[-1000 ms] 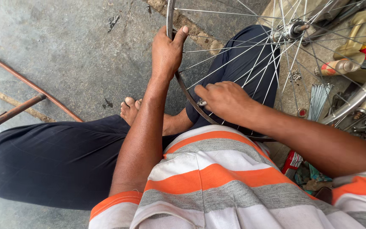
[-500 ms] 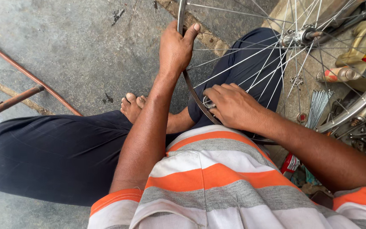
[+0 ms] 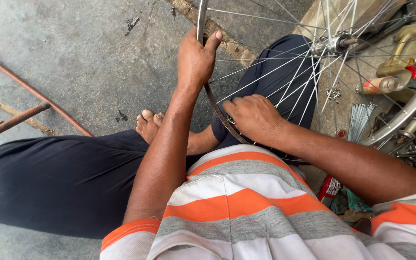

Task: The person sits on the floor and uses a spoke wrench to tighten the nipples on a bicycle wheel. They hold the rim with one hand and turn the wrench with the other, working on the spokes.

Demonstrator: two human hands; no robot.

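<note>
One bare bicycle wheel (image 3: pixel 285 72) is in hand, with one hub (image 3: pixel 335 44) and many thin steel spokes fanning out from it, too many to count surely. Two hands are on it. The left hand (image 3: pixel 196 60) is wrapped around the rim (image 3: pixel 201 19) at its far upper stretch, fingers curled over the metal and the thumb laid up along the rim's edge. The right hand (image 3: pixel 253 118) sits lower and nearer the body, closed down on the rim where the spokes meet it; whether its fingertips pinch a nipple or a small tool cannot be told, since the knuckles cover them. The rim runs as a curve from the left grip down to the right grip and then passes under the right forearm, so the wheel lies mostly to the right of and beyond both hands, with the hub up and to the right of the right hand. The wheel stands tilted over the person's lap, its axle pointing roughly up and away to the right. Beyond the right hand lie one small bottle (image 3: pixel 379 85) and one bundle of loose spokes (image 3: pixel 359 120); left of the left hand two rusty rods (image 3: pixel 30 103) cross on the concrete floor (image 3: pixel 87 58).
</note>
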